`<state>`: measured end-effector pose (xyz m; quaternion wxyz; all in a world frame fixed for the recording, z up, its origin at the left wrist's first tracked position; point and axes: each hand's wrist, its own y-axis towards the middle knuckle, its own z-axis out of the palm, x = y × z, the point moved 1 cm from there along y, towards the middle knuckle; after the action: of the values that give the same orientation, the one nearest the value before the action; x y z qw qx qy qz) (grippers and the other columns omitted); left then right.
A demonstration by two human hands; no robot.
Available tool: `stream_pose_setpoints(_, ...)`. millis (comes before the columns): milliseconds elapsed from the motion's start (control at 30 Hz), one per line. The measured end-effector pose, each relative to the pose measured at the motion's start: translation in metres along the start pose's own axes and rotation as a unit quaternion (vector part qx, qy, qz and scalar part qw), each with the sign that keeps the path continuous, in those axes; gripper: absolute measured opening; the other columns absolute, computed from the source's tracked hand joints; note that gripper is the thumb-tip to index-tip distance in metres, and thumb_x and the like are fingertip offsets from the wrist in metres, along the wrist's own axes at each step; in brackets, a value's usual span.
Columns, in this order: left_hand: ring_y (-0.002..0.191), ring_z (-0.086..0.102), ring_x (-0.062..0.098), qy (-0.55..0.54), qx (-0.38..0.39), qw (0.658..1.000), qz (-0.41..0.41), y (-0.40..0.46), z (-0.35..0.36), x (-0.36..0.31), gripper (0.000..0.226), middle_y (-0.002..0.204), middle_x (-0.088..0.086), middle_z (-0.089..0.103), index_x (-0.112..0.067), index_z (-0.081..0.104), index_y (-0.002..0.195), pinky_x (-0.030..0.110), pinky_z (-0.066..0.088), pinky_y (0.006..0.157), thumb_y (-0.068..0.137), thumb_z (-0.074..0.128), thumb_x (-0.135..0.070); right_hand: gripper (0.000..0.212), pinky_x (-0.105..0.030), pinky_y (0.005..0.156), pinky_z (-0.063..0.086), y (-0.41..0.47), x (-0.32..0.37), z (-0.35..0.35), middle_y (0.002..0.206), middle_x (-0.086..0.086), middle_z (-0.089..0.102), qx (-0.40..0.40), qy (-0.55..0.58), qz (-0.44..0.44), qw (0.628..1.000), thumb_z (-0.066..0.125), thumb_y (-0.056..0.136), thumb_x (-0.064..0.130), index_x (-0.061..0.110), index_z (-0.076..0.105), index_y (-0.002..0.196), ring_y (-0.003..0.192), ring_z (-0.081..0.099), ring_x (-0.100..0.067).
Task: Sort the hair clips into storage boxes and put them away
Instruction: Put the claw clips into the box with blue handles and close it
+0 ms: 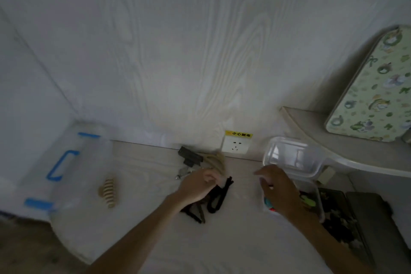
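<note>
My left hand (198,184) pinches a black claw-shaped hair clip (219,196) off the white table (222,240), while my right hand (278,187), fingers loosely spread, hovers over the near-right clear plastic storage box (317,198), ready to receive it.

Clips on the tabletop, boxes at either side

A claw clip (108,192) lies left of my left hand (198,184); further left is a handled storage bin (66,162). Right of my right hand (278,187), a container (293,157) sits, perhaps stacked on another.
</note>
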<state>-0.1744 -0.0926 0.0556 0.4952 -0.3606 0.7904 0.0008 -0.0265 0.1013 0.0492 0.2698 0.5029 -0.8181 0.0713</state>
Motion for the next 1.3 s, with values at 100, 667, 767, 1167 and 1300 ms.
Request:
stream_pose_setpoints(100,0.097,0.063,0.004,-0.006,-0.044,0.999,-0.014,-0.033,-0.053,0.032,0.018,0.101,-0.011,0.068,-0.022,0.068,0.104,0.022,0.048,0.088,0.089,0.058,-0.027,0.02,-0.014,0.078,0.036,0.017,0.053,0.034,0.098,0.009,0.056,0.081,0.016,-0.03,0.996,0.047,0.09,0.02,0.022,0.066,0.098,0.091,0.055,-0.008)
stream_pose_setpoints(667,0.145,0.017,0.027,0.317,-0.22,0.897,-0.215,-0.161,-0.208,0.21,0.06,0.157,0.014,0.011,-0.013,0.019,0.148,0.04,0.024,0.114,0.098,0.032,-0.042,0.037,-0.028,0.073,0.051,0.064,0.362,0.209,0.084,-0.002,0.058,0.413,0.274,0.233,0.836,0.05,0.092,0.043,0.008,0.056,0.105,0.07,0.057,-0.013)
stream_pose_setpoints(767,0.11,0.063,0.032,0.346,-0.224,0.896,-0.164,-0.155,-0.206,0.218,0.055,0.126,0.019,0.06,-0.009,0.064,0.118,0.043,0.055,0.08,0.088,0.034,-0.044,0.027,-0.028,0.071,0.052,0.058,0.359,0.221,0.076,0.001,0.058,0.348,0.272,0.237,0.866,0.056,0.09,0.036,0.009,0.055,0.094,0.067,0.058,-0.012)
stream_pose_setpoints(1167,0.118,0.057,0.025,0.417,-0.159,0.893,0.061,-0.085,-0.191,0.187,0.048,0.129,-0.003,0.06,-0.029,0.05,0.124,0.048,0.051,0.085,0.079,0.035,-0.028,0.06,-0.03,0.07,0.054,0.012,0.242,0.168,0.097,-0.006,0.061,0.198,0.366,0.432,0.8,0.069,0.077,0.046,0.012,0.042,0.118,0.079,0.063,-0.02)
stream_pose_setpoints(1300,0.118,0.058,0.026,0.435,-0.155,0.87,0.175,-0.069,-0.176,0.173,0.046,0.132,-0.002,0.058,-0.027,0.054,0.126,0.048,0.049,0.089,0.081,0.059,-0.022,0.057,-0.035,0.075,0.055,0.02,0.203,0.152,0.093,-0.004,0.061,0.048,0.346,0.401,0.847,0.067,0.078,0.046,0.013,0.05,0.122,0.082,0.061,-0.019)
